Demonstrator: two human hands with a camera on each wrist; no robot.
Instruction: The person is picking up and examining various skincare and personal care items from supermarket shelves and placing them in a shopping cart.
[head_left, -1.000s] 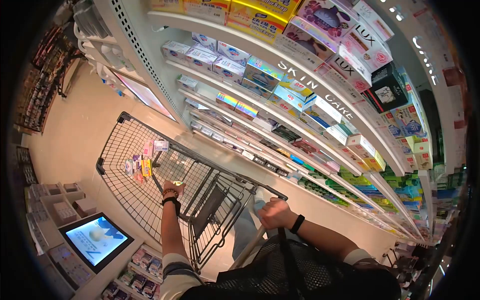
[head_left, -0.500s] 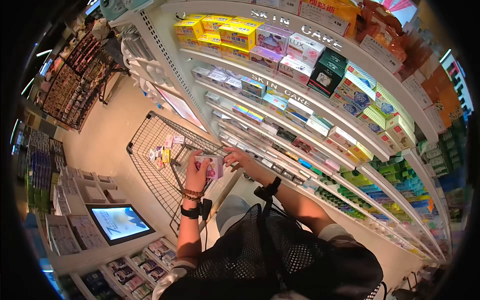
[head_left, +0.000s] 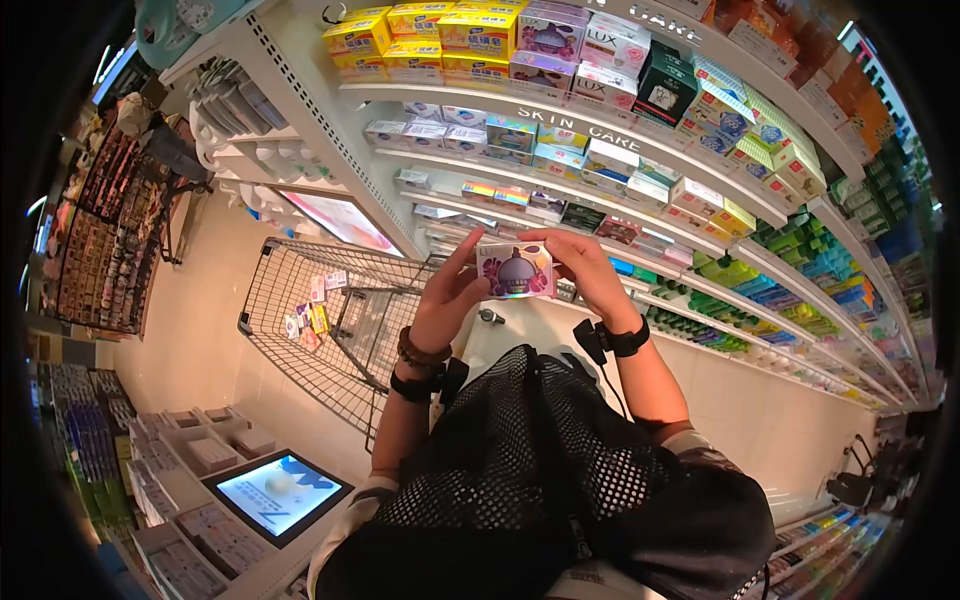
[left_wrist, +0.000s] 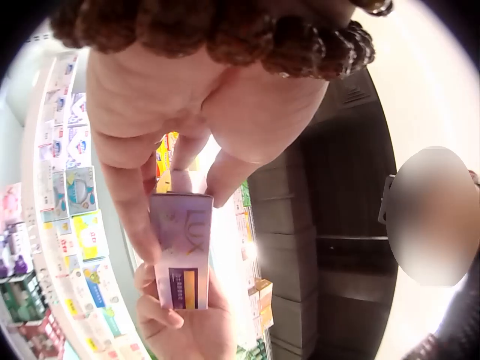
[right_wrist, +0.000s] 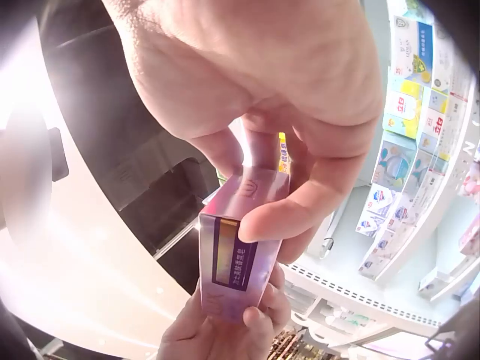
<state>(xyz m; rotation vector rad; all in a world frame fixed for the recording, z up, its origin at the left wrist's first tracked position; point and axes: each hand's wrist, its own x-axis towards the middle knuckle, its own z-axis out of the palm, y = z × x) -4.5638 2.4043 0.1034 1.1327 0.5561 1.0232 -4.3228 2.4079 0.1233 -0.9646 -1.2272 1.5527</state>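
Note:
A pinkish-purple LUX box (head_left: pixel 515 270) is held up between both hands in the head view, its picture of a purple bottle and flowers facing the camera. The left hand (head_left: pixel 449 298) grips its left end, with the thumb on the front. At the right end, the right hand (head_left: pixel 590 272) pinches the box by its edge. In the left wrist view the box (left_wrist: pixel 182 251) shows a narrow side with LUX lettering, fingers on both ends. A purple-and-gold label marks the narrow side of the box (right_wrist: pixel 238 247) in the right wrist view.
A wire shopping cart (head_left: pixel 345 345) with several small packages (head_left: pixel 318 318) stands to the left. Shelves (head_left: pixel 560 118) of boxed soap rise in front and to the right. A lit screen (head_left: pixel 280 492) is at the lower left.
The right hand left the cart handle and now holds the box with the left hand. The left hand came up from the cart with the box, now raised with its front turned to the head camera.

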